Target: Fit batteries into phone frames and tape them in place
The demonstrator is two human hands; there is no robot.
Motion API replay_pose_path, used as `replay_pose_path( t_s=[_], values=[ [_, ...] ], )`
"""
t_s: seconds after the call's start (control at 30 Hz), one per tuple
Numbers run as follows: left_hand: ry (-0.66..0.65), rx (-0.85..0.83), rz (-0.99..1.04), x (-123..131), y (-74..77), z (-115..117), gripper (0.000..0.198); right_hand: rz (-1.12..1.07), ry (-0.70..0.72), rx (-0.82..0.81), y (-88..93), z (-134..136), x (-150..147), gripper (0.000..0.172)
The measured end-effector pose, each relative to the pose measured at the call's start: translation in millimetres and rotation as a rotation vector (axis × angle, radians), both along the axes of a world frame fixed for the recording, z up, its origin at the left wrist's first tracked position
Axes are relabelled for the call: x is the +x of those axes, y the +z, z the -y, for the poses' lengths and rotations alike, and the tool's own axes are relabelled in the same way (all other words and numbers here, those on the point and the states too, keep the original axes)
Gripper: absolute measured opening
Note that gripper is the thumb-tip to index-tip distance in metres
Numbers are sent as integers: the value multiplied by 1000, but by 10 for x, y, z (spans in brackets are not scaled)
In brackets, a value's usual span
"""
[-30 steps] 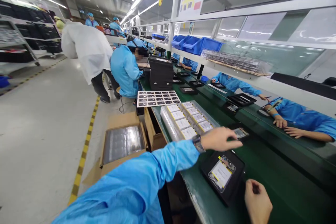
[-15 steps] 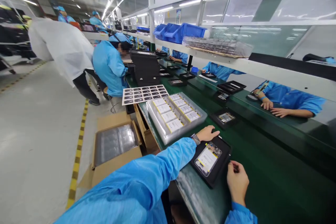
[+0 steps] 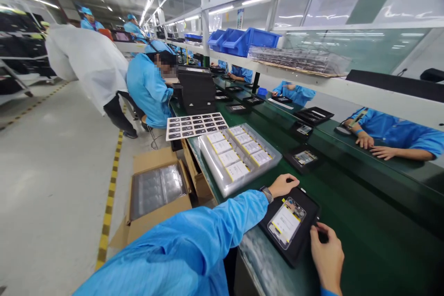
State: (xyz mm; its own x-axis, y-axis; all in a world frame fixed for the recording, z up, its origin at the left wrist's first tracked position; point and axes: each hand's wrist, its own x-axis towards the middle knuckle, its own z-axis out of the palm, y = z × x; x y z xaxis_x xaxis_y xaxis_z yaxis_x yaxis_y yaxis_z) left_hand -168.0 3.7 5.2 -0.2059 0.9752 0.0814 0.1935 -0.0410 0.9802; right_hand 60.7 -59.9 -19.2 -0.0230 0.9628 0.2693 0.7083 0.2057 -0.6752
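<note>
R hand half-curled by blk tray's R edge; can't tell if gripping. Open phone lies in tray, on green table. L hand bent at far-L corner, grip unclear. Beyond: clear tray w/ white packs, then sheet of dk. parts.

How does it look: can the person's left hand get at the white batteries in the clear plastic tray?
Probably yes: the left hand, at a corner of the black tray, is close to the clear plastic tray, nothing seems to stand between, and the white batteries look uncovered.
</note>
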Motion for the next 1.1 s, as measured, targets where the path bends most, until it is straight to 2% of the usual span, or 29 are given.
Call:
replay_pose_path(
  t_s=[0.23, 0.37, 0.47, 0.6, 0.8, 1.1],
  values=[
    [-18, -36, 147, -122, 47, -69, 15, -41, -28, -5, 18, 15, 9, 50],
    [-14, -14, 170, -117, 97, -25, 11, -49, -28, 36, 5, 25, -34, 55],
    [-48, 11, 181, -81, 113, 30, 11, -55, -59, 76, 56, 73, -86, 51],
    [-100, 23, 193, -84, 66, 11, 13, -88, -121, 85, 113, 90, -135, 49],
    [-161, 31, 193, -120, -27, -63, 12, -109, -130, 71, 75, 86, -128, 40],
    [-183, 57, 95, -103, -22, -23, 11, -81, -95, 41, 54, 98, -104, 38]
  ],
)
